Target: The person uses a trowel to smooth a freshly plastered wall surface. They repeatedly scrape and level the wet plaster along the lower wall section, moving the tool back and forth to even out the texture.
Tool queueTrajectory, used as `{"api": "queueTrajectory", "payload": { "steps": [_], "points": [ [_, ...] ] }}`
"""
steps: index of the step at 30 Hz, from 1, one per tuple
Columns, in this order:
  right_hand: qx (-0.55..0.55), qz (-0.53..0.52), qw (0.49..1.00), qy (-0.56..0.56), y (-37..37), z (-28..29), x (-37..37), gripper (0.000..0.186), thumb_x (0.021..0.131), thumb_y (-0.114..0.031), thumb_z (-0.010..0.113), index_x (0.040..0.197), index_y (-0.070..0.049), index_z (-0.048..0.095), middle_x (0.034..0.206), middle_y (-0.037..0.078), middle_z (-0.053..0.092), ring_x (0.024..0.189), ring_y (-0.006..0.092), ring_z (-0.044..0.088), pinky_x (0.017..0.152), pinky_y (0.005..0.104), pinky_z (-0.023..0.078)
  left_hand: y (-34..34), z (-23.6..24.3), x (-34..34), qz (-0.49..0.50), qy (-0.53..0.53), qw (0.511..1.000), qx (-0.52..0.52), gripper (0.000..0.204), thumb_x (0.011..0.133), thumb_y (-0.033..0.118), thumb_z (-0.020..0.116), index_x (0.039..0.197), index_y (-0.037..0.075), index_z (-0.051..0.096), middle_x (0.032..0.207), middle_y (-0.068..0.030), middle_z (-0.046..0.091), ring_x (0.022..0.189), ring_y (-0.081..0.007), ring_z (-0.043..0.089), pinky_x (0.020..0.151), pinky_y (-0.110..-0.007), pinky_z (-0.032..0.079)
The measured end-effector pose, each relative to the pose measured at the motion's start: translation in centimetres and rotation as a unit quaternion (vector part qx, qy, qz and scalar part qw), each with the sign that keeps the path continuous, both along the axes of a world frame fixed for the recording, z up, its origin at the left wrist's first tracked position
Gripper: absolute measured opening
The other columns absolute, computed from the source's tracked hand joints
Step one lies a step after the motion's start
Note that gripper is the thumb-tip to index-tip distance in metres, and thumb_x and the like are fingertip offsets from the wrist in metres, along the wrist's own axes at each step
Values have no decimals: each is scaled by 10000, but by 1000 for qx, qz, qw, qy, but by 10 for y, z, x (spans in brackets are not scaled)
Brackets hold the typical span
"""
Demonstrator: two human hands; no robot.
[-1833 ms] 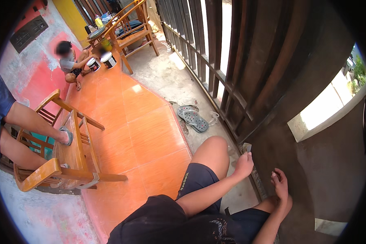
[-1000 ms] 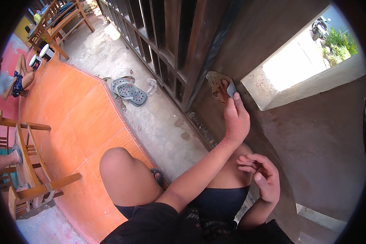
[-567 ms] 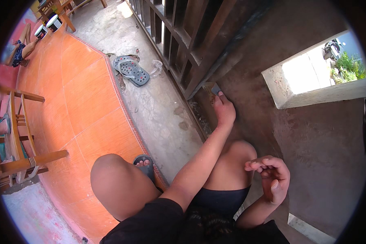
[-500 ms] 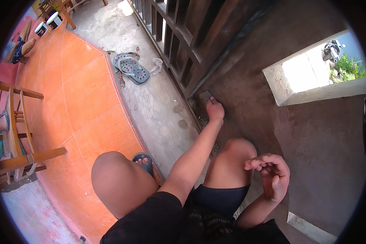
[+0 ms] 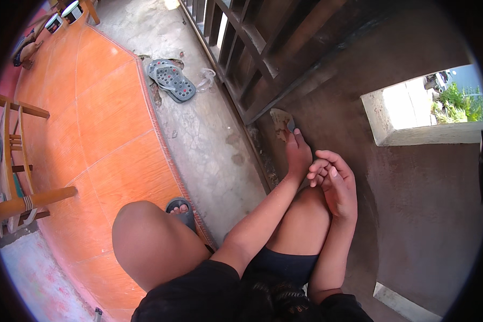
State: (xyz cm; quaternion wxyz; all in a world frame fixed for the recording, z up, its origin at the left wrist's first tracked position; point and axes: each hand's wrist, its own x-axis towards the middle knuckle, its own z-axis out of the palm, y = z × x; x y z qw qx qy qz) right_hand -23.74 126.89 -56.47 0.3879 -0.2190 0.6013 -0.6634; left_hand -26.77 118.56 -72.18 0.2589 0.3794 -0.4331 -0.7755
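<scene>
My left hand (image 5: 299, 155) is closed on a thin flat piece (image 5: 280, 122), pale tan with brown stains and a curved edge. I cannot make out its exact kind; part of it is hidden by the fingers. It is by the dark brown wall (image 5: 332, 112), near the foot of a wooden lattice panel (image 5: 247, 64). My right hand (image 5: 338, 188) is raised beside the left wrist, above my knee. Its fingers are loosely curled, the thumb stands apart, and nothing shows in it.
Orange tiles (image 5: 107, 118) form a raised floor on the left, edged by a grey concrete strip (image 5: 198, 155). Grey sandals (image 5: 171, 80) lie on that strip. A wooden chair (image 5: 34, 198) stands at far left. An opening (image 5: 413, 104) pierces the wall at right.
My left hand has moved a little right and nearer to me, and more of the flat piece shows. My right hand has come up and left, close to the left wrist.
</scene>
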Motion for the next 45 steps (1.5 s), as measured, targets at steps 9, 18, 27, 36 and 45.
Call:
{"api": "queueTrajectory", "payload": {
  "steps": [9, 18, 27, 36, 45],
  "points": [
    [-53, 6, 998, -23, -5, -3, -9, 590, 1007, -402, 602, 1387, 36, 490, 1095, 134, 652, 1004, 211, 650, 833, 334, 518, -1, -26, 0, 33, -53, 994, 86, 469, 1096, 250, 307, 1300, -91, 555, 1277, -290, 626, 1212, -403, 600, 1034, -447, 441],
    [-105, 9, 993, -52, -10, -14, -19, 585, 1008, -404, 597, 1382, 33, 495, 1114, 135, 651, 1031, 219, 643, 874, 359, 524, -24, -11, -2, 20, 0, 994, -104, 480, 1087, 232, 377, 1439, -91, 424, 1425, -298, 507, 1383, -377, 464, 1119, -393, 377],
    [-111, -7, 992, -64, -5, -17, -19, 529, 1027, -373, 574, 1366, 27, 510, 1094, 125, 658, 1016, 215, 658, 840, 339, 547, -5, 0, 0, 109, 74, 944, -304, 457, 1079, 265, 385, 1399, -41, 498, 1241, -335, 620, 1237, -449, 575, 1050, -448, 445],
    [99, -81, 988, 88, -9, -10, 6, 473, 1008, -271, 623, 1383, -2, 521, 1231, 134, 640, 1179, 217, 607, 938, 350, 521, -96, -1, 103, -429, -250, 847, -193, 415, 1035, 269, 428, 1104, -65, 665, 1155, -285, 668, 1132, -452, 612, 976, -489, 488],
    [86, 75, 992, 49, 8, 28, 34, 510, 899, -184, 779, 1321, 22, 583, 1227, 104, 676, 1146, 147, 601, 999, 333, 481, -159, 211, 77, -754, 7, 567, -331, 393, 1015, 320, 589, 1167, -32, 673, 1007, -62, 737, 900, -98, 638, 833, -292, 523]
  ]
}}
